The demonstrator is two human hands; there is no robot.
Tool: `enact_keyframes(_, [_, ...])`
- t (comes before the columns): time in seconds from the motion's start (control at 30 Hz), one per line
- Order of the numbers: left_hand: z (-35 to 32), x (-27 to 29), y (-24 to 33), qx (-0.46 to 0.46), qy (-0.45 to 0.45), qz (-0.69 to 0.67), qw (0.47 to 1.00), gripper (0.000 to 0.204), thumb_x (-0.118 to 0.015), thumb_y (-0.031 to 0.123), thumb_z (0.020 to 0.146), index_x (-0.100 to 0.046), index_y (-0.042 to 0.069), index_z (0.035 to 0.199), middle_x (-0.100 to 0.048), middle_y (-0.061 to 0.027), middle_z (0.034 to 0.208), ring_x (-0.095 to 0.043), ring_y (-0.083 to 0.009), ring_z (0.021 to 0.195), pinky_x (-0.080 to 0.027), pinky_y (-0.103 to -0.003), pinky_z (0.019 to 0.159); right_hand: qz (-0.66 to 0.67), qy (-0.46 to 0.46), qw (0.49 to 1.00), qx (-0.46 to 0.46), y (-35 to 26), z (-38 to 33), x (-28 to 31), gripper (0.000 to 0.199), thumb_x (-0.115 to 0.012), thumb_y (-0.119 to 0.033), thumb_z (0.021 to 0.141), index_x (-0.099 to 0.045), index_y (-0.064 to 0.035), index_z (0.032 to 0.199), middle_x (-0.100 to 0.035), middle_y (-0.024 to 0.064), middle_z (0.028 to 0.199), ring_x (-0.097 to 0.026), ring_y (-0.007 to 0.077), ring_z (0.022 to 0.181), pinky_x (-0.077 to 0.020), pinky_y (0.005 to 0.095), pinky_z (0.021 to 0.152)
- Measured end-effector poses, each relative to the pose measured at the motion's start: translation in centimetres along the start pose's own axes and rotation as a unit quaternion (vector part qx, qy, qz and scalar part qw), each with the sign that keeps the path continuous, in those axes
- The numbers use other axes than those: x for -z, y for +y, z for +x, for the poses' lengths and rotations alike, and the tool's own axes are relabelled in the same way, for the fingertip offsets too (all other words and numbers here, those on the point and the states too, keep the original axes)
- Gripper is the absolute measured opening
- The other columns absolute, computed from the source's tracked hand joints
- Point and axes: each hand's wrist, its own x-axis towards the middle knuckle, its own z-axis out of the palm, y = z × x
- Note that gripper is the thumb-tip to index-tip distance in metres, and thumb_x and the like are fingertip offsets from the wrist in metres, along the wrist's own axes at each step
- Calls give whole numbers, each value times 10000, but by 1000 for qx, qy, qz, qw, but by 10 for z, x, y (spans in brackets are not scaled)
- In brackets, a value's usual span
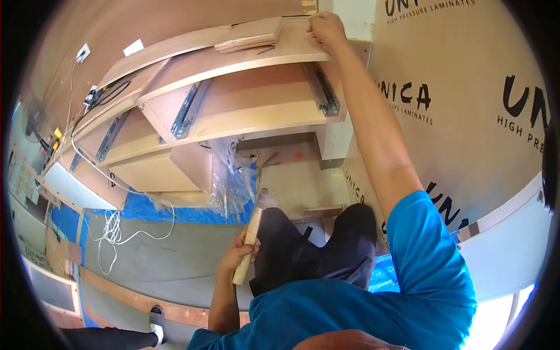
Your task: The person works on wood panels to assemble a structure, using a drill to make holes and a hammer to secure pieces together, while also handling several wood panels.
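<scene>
My left hand (240, 251) is wrapped round the pale wooden handle of a hammer (252, 228), held beside my left knee with its metal head pointing up and away. My right arm reaches far forward, and my right hand (328, 32) rests with curled fingers at the right end of the wooden cabinet's top (291, 49). Whatever those fingers may hold is hidden. Left of that hand lie thin wooden strips (251, 36), stacked on the top. A small dark thin piece (266, 51) lies just in front of them.
Metal drawer runners (188, 114) line the open cabinet bays. Clear plastic film (227, 181) hangs below, over a blue sheet (175, 214). A tangled white cable (112, 228) lies on the floor. Large printed boards (466, 140) stand at right. Another person's foot (156, 324) shows at lower left.
</scene>
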Motion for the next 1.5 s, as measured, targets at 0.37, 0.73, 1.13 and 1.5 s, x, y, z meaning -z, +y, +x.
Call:
enact_keyframes(0.37, [-25,-21,165,-374,134,-46,916,860,-770,224,779,-349,-75,1467,-507,-40,729,-491,-115,446,-419,-232,369,-116,-236,899,349,-21,-21,-40,459,-657,-396,919,-699,-48,1217,-716,182,1179,-661,339,1110,-502,410,962])
enact_keyframes(0.73, [11,-97,173,-341,58,39,937,777,-648,20,789,-346,1,1505,-572,-56,860,-538,-99,584,-477,-234,483,-206,40,888,409,-21,48,-37,306,-532,-205,1010,-645,-6,1213,-707,230,1082,-674,410,981,-534,477,881])
enact_keyframes(1.13, [76,-112,208,-498,162,-56,850,473,-718,161,937,-431,18,1285,-598,-60,888,-586,-118,655,-514,-269,524,419,83,898,104,-66,-121,82,396,-477,-276,1074,-620,86,1147,-710,139,947,-717,241,836,-658,419,666])
enact_keyframes(1.5, [88,-78,159,-521,167,-111,830,629,-792,142,878,-442,36,1390,-549,-158,1351,-579,-262,1194,-542,-408,971,578,-4,810,-102,3,-264,35,654,-403,-520,1079,-470,33,1422,-610,152,1328,-602,246,1216,-493,401,1034])
